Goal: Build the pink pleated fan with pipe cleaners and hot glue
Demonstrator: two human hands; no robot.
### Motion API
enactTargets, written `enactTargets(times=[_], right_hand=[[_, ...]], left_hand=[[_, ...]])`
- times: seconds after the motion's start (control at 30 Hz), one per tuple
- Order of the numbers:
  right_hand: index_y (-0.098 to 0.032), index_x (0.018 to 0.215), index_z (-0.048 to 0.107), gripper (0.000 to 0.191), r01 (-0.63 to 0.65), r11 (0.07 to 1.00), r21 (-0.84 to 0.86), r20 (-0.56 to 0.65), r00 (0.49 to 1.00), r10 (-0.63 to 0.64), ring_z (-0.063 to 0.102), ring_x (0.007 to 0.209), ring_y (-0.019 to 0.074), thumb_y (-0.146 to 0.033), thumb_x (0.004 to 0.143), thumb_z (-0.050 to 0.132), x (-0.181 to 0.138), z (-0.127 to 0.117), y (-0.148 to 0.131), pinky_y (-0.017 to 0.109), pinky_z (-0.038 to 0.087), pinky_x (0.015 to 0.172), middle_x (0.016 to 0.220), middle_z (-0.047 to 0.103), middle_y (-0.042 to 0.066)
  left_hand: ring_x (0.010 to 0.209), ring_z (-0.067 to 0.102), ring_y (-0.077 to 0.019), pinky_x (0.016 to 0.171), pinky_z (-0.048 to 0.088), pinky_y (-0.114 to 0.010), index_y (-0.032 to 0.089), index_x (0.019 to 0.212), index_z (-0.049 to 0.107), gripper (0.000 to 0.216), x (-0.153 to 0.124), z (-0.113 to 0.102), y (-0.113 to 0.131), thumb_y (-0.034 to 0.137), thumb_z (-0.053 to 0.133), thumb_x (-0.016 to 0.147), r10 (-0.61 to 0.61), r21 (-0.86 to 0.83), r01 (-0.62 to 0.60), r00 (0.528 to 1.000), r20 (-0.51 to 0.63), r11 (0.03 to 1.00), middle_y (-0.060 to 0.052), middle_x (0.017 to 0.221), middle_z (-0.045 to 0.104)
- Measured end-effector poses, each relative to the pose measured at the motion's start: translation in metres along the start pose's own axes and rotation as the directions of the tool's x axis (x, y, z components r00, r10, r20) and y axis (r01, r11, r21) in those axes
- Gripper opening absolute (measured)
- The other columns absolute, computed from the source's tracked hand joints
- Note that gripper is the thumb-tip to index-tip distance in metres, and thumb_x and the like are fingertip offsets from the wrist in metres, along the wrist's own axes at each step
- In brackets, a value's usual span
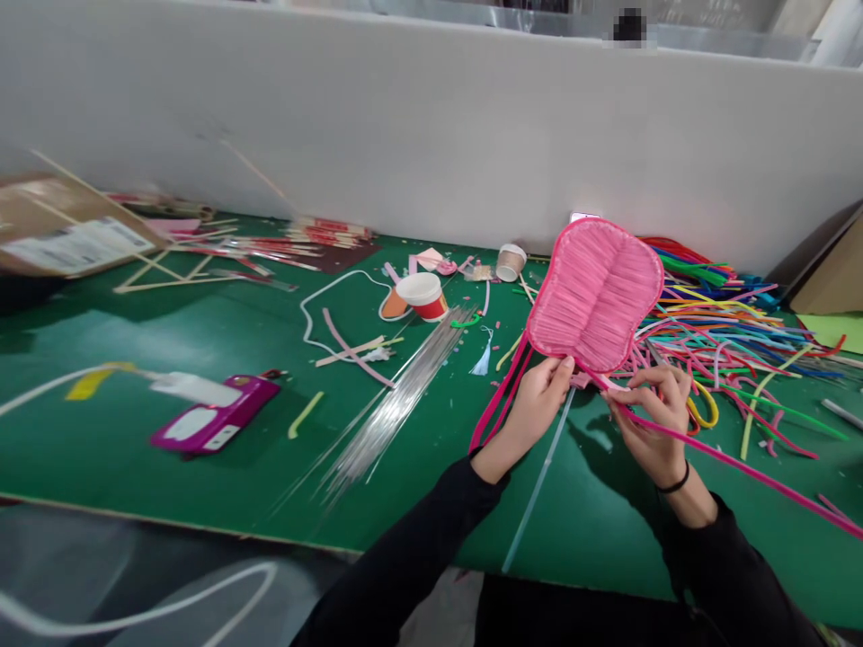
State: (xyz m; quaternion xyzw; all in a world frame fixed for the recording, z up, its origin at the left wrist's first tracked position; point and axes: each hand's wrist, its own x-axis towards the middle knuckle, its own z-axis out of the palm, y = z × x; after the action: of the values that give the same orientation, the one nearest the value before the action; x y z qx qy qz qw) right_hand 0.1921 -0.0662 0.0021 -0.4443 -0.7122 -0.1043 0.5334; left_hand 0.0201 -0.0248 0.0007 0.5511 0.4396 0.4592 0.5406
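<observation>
A pink fan-shaped panel (597,292) of pleated, glossy strands with a darker pink edging is held upright over the green counter (249,494). The left hand (539,395) grips the panel's lower edge, thumb pressed against it. The right hand (651,427), just below and right of the panel, pinches a long, fuzzy, dark pink strip (748,463), which trails off to the panel's far right. More dark pink strips (500,395) hang at the panel's lower left, beside the left hand.

Below the panel lies a thin translucent stick (539,485). Near its left are a pale blue tassel (484,355) and a bundle of thin silver rods (404,386), with a red-and-white paper cup (423,296) behind the rods. Right of the panel spreads a heap of multicoloured fuzzy strips (728,314). Well to its left lies a purple-and-white device (216,413) with a white cable; farthest left stands a brown cardboard box (74,225).
</observation>
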Motion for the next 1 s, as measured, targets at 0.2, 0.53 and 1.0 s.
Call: enactTargets(times=[0.2, 0.53, 1.0], right_hand=[[-0.025, 0.085, 0.069, 0.010, -0.043, 0.999, 0.010, 0.019, 0.999, 0.043, 0.057, 0.090, 0.0213, -0.020, 0.083, 0.078, 0.001, -0.001, -0.002, 0.042, 0.044, 0.087, 0.088, 0.062, 0.003], [-0.023, 0.102, 0.068, 0.010, -0.404, 0.823, 0.398, 0.139, 0.914, 0.381, 0.061, 0.066, 0.0135, -0.026, 0.093, 0.062, -0.004, -0.009, -0.004, 0.027, 0.051, 0.060, 0.082, 0.068, 0.001], [-0.023, 0.092, 0.063, 0.013, -0.258, 0.946, 0.194, 0.090, 0.965, 0.245, 0.066, 0.062, 0.0127, -0.013, 0.085, 0.061, 0.000, -0.013, -0.008, 0.023, 0.055, 0.057, 0.075, 0.069, -0.002]], left_hand=[[0.046, 0.028, -0.0063, 0.043, 0.022, -0.021, 0.022, 0.071, 0.041, 0.047, 0.000, -0.001, -0.001, 0.063, 0.055, 0.089, -0.014, -0.042, 0.014, 1.000, 0.012, 0.999, 0.009, 0.056, 0.032], [0.043, 0.025, -0.0049, 0.039, 0.018, -0.019, 0.021, 0.072, 0.043, 0.054, 0.004, -0.003, -0.001, 0.071, 0.061, 0.080, -0.058, -0.099, 0.056, 0.998, -0.023, 0.993, 0.011, 0.052, 0.031], [0.040, 0.024, -0.0037, 0.037, 0.018, -0.017, 0.022, 0.070, 0.041, 0.056, 0.008, -0.006, -0.002, 0.072, 0.064, 0.077, -0.060, -0.165, 0.052, 0.997, -0.039, 0.985, 0.012, 0.050, 0.030]])
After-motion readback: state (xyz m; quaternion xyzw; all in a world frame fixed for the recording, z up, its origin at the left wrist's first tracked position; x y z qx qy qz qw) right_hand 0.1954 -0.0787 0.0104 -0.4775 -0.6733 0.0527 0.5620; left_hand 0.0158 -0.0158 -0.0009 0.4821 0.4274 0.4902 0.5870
